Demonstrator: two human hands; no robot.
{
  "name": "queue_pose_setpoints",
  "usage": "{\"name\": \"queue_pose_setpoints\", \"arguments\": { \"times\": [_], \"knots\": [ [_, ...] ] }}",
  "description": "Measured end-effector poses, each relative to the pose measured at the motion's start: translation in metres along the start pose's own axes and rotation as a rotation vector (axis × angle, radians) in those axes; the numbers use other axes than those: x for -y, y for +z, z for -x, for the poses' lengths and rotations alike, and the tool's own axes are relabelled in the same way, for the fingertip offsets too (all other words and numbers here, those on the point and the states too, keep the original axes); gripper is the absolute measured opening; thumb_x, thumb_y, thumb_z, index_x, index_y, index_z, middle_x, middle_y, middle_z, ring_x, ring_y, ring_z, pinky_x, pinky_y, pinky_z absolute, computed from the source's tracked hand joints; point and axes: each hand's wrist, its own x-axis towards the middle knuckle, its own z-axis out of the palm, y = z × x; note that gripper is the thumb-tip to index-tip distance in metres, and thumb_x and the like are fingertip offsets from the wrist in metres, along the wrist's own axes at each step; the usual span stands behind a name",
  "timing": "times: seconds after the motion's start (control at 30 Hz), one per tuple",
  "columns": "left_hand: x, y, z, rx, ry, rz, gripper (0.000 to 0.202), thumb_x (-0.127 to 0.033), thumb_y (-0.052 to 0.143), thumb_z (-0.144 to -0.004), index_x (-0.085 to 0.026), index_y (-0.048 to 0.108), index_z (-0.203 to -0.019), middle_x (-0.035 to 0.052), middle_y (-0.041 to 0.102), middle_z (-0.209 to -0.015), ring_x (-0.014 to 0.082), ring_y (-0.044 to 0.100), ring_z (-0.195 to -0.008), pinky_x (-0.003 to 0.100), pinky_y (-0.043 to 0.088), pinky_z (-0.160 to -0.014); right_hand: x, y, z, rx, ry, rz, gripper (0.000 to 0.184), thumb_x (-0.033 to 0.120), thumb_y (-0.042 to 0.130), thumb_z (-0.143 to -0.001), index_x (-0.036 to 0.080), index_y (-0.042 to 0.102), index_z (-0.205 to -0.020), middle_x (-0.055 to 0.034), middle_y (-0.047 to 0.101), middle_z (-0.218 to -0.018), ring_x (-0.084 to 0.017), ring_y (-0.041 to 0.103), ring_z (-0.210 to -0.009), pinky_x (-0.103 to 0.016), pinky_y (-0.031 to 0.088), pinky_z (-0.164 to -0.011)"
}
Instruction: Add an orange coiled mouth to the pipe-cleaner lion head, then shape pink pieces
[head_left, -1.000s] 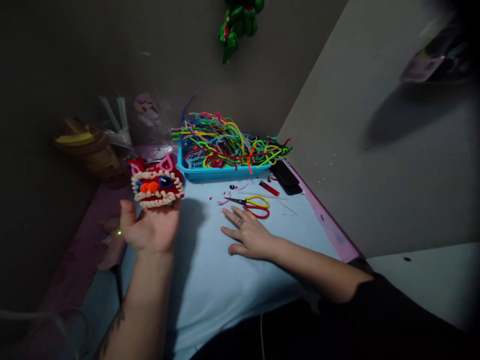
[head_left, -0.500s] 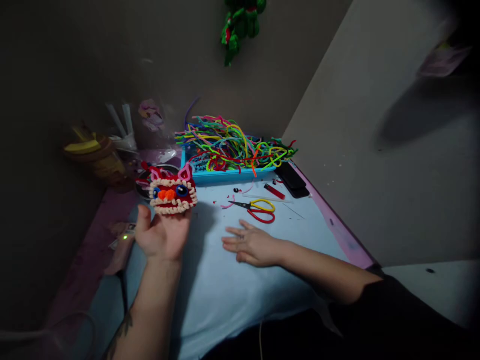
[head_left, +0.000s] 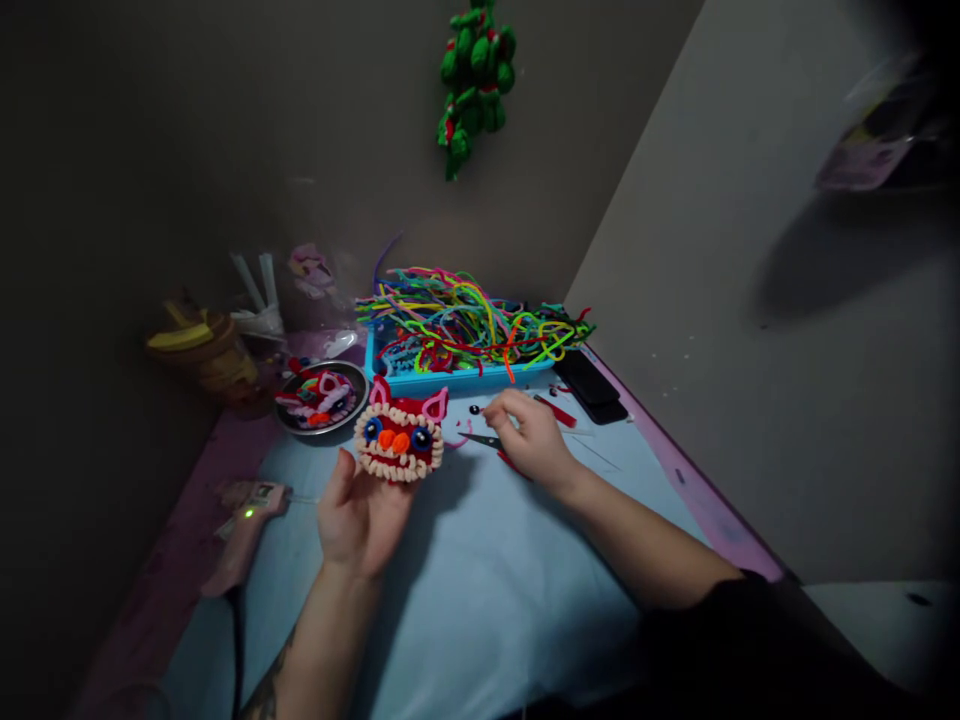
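Observation:
On the fingers of my left hand (head_left: 364,520), palm up and thumb apart, a red pipe-cleaner lion head (head_left: 399,435) is held up, facing me. It has cream fringes, blue-ringed black eyes, an orange nose and pink-edged ears. My right hand (head_left: 532,440) is over the scissors (head_left: 487,441), covering most of their handles. Its fingers are curled together, with the tips beside a small black bead (head_left: 475,409); whether they grip anything is hidden. A red lighter (head_left: 556,410) lies just beyond that hand.
At the back, a blue tray (head_left: 465,378) overflows with colourful pipe cleaners (head_left: 457,310). A metal bowl (head_left: 364,392) of made pieces stands left of it. A glue gun (head_left: 247,540) with a green light lies at left. A black phone (head_left: 589,385) lies at right.
My left hand has brought the lion head right and nearer, uncovering the bowl. My right hand has lifted from the cloth to the scissors and bead, its spread fingers now curled. The view has tilted up.

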Motion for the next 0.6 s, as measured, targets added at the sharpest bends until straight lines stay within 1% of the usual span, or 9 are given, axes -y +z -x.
{"name": "queue_pose_setpoints", "arguments": {
  "times": [0.03, 0.1, 0.17, 0.27, 0.4, 0.43, 0.5, 0.53, 0.6],
  "knots": [
    [0.001, 0.0, 0.0, 0.001, -0.01, -0.005, 0.055, -0.049, 0.051, -0.092, -0.025, 0.049, -0.141, 0.0075, 0.065, -0.132, 0.0244, 0.055, -0.127, 0.044, 0.035, -0.114, 0.004, -0.001, -0.008, -0.074, 0.009, -0.061, 0.017, 0.025, 0.051, -0.092, 0.021, 0.056, -0.077, -0.0032, 0.062, -0.076, -0.019, 0.061, -0.079, -0.034, 0.049, -0.076],
    [0.002, 0.001, 0.001, 0.01, -0.027, -0.015, 0.056, -0.05, 0.049, -0.092, -0.025, 0.048, -0.142, 0.0081, 0.065, -0.132, 0.0253, 0.054, -0.128, 0.044, 0.034, -0.115, 0.011, -0.002, -0.017, -0.142, -0.003, -0.192, 0.008, 0.023, 0.058, -0.086, 0.022, 0.052, -0.081, -0.0022, 0.06, -0.082, -0.018, 0.059, -0.081, -0.033, 0.048, -0.076],
    [0.003, 0.002, 0.003, 0.022, -0.038, -0.031, 0.057, -0.052, 0.048, -0.092, -0.026, 0.046, -0.143, 0.0083, 0.065, -0.132, 0.026, 0.053, -0.129, 0.045, 0.033, -0.115, 0.015, -0.002, -0.02, -0.147, -0.015, -0.277, 0.01, 0.02, 0.062, -0.083, 0.022, 0.053, -0.084, -0.0014, 0.06, -0.085, -0.017, 0.059, -0.082, -0.032, 0.047, -0.077],
    [0.002, 0.006, 0.005, 0.024, -0.051, -0.072, 0.059, -0.053, 0.049, -0.091, -0.025, 0.046, -0.144, 0.0093, 0.065, -0.131, 0.028, 0.053, -0.129, 0.048, 0.031, -0.116, 0.016, -0.006, -0.017, -0.149, -0.031, -0.291, 0.008, 0.022, 0.062, -0.087, 0.022, 0.056, -0.081, 0.0, 0.06, -0.077, -0.016, 0.057, -0.075, -0.033, 0.045, -0.075],
    [0.002, 0.01, 0.011, -0.047, -0.022, -0.182, 0.06, -0.052, 0.057, -0.086, -0.026, 0.051, -0.14, 0.0086, 0.065, -0.131, 0.0308, 0.049, -0.133, 0.05, 0.029, -0.118, 0.02, -0.017, -0.018, -0.145, -0.191, -0.3, 0.018, 0.025, 0.059, -0.09, 0.022, 0.056, -0.072, -0.0003, 0.057, -0.07, -0.017, 0.055, -0.074, -0.034, 0.044, -0.074],
    [0.003, 0.011, 0.012, -0.06, -0.006, -0.221, 0.059, -0.052, 0.059, -0.085, -0.027, 0.052, -0.138, 0.0076, 0.065, -0.132, 0.0312, 0.047, -0.134, 0.05, 0.028, -0.118, 0.022, -0.02, -0.018, -0.133, -0.204, -0.3, 0.017, 0.026, 0.06, -0.089, 0.022, 0.057, -0.073, -0.0012, 0.057, -0.073, -0.018, 0.056, -0.078, -0.035, 0.044, -0.077],
    [0.005, 0.014, 0.016, -0.048, 0.023, -0.318, 0.055, -0.05, 0.062, -0.084, -0.03, 0.055, -0.135, 0.0055, 0.063, -0.134, 0.0314, 0.044, -0.137, 0.051, 0.027, -0.118, 0.029, -0.026, -0.019, -0.063, -0.169, -0.284, 0.005, 0.025, 0.063, -0.086, 0.022, 0.061, -0.082, -0.0043, 0.059, -0.087, -0.02, 0.057, -0.09, -0.039, 0.045, -0.085],
    [0.006, 0.016, 0.017, -0.028, 0.036, -0.374, 0.054, -0.048, 0.063, -0.084, -0.031, 0.056, -0.134, 0.0048, 0.062, -0.135, 0.0314, 0.042, -0.138, 0.051, 0.027, -0.118, 0.032, -0.029, -0.02, -0.009, -0.139, -0.266, 0.006, 0.023, 0.064, -0.083, 0.021, 0.063, -0.089, -0.0062, 0.059, -0.097, -0.022, 0.056, -0.098, -0.04, 0.044, -0.09],
    [0.008, 0.019, 0.02, 0.009, 0.042, -0.471, 0.053, -0.046, 0.067, -0.082, -0.032, 0.057, -0.132, 0.0044, 0.06, -0.138, 0.032, 0.04, -0.14, 0.052, 0.026, -0.118, 0.039, -0.034, -0.02, 0.107, -0.094, -0.216, 0.019, 0.019, 0.065, -0.078, 0.021, 0.064, -0.097, -0.009, 0.053, -0.112, -0.024, 0.054, -0.11, -0.044, 0.04, -0.098]
  ]
}}
